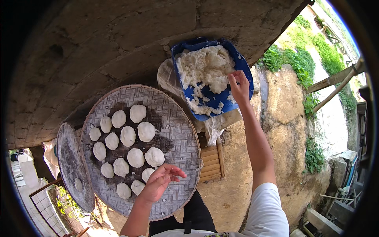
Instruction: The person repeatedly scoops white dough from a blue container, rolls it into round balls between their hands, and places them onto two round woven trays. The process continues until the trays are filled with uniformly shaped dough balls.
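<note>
White dough balls [136, 157], several of them, lie in loose rows on a round woven tray [183, 138] at the left. Over the tray's near part hovers my left hand [158, 182], fingers stretched out and holding nothing; it partly covers one ball. My right hand [240, 87] reaches into a blue plastic basin [245, 69] at the upper middle, at the right edge of a mass of soft white dough [207, 65]. Its fingers are curled in, and what they hold, if anything, is hidden. Smaller dough scraps cling to the basin's near side.
A second woven tray [73, 166] with one small dough ball [78, 184] stands left of the first. A block wall [130, 43] rises behind. Plastic sheeting [215, 128] and a slatted bamboo piece [210, 162] lie below the basin. Green plants [304, 65] grow at the right.
</note>
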A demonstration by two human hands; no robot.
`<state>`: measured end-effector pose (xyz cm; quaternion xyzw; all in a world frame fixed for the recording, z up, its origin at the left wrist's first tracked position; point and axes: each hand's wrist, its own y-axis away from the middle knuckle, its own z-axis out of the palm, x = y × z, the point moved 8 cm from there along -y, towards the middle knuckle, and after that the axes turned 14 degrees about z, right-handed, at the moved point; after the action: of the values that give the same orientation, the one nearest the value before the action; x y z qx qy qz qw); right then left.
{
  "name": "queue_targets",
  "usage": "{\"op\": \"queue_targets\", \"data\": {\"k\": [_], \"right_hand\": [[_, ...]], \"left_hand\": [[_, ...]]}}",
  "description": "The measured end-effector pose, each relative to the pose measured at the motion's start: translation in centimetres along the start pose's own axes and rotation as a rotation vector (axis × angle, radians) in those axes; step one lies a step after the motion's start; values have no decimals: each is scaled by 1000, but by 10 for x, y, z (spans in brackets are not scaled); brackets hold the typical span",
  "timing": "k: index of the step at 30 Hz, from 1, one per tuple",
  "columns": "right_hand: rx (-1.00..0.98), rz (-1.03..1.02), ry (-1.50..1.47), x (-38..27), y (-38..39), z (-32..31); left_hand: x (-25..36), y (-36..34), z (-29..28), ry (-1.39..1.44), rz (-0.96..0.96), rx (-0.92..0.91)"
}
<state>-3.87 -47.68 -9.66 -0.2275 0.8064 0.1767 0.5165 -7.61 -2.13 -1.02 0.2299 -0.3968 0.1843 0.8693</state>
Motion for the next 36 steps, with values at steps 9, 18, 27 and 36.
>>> {"op": "queue_targets", "data": {"k": [9,18,27,36], "right_hand": [[375,-147,345,-10,72,78],[-317,428,103,2,1,56],[-318,517,-588,-19,16,44],[34,-453,636,-45,64,104]], "left_hand": [[-20,9,-28,179,28,267],[-14,-11,-30,234,45,356],[-27,-242,15,349,111,458],[-85,-165,4,330,-93,496]]}}
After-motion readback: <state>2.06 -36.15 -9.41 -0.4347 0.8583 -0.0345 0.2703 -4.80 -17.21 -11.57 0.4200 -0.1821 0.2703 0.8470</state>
